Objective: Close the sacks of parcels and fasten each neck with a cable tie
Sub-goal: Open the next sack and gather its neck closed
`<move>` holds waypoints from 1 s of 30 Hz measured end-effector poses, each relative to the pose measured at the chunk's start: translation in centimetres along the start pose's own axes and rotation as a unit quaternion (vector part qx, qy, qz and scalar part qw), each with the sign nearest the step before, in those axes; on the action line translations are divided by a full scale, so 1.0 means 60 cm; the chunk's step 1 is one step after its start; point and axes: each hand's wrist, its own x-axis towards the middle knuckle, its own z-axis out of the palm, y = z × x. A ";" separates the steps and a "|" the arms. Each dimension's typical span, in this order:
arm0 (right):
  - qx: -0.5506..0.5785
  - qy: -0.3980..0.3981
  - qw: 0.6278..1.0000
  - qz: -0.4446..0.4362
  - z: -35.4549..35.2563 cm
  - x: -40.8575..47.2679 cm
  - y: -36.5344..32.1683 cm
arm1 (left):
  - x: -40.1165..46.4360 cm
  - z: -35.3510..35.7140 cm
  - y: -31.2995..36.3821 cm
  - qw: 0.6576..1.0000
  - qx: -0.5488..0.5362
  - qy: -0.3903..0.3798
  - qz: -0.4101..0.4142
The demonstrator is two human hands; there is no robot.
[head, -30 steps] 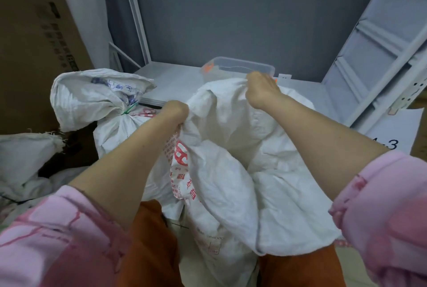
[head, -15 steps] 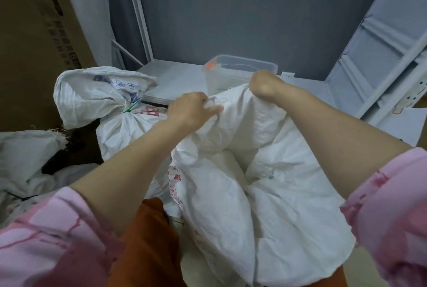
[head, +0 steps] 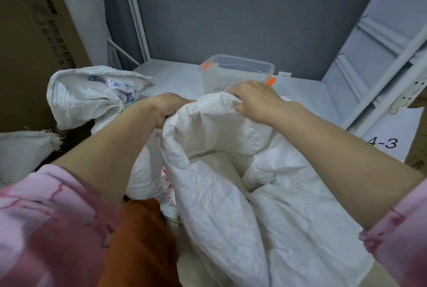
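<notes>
The left hand (head: 167,109) and right hand (head: 256,99) each grip the gathered top edge of a crumpled white woven plastic sack (head: 231,171), which stands open between the person's forearms. Just behind the sack, partly hidden by the right hand, sits a clear plastic tub with orange clips (head: 235,72). Left of the sack lies another white sack, tied at its neck (head: 92,95).

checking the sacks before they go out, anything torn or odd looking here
One thing: the sack at far left has a frayed edge, loose threads sticking out near its corner. The sack held by the left hand and right hand is only creased, its mouth untied. No spill shows.
</notes>
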 end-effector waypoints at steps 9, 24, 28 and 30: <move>0.121 -0.114 0.983 0.082 0.000 0.033 -0.013 | -0.049 0.054 0.065 0.860 0.416 0.256 0.151; 0.088 -0.066 0.994 0.027 -0.013 0.003 -0.005 | -0.008 0.061 0.057 0.920 0.381 0.087 0.016; -0.055 -0.030 0.998 -0.032 0.027 -0.011 -0.025 | 0.002 0.034 0.036 0.981 0.188 0.015 -0.041; -0.065 -0.036 0.996 -0.039 0.044 -0.002 -0.025 | 0.003 0.029 0.026 0.984 0.170 0.016 -0.048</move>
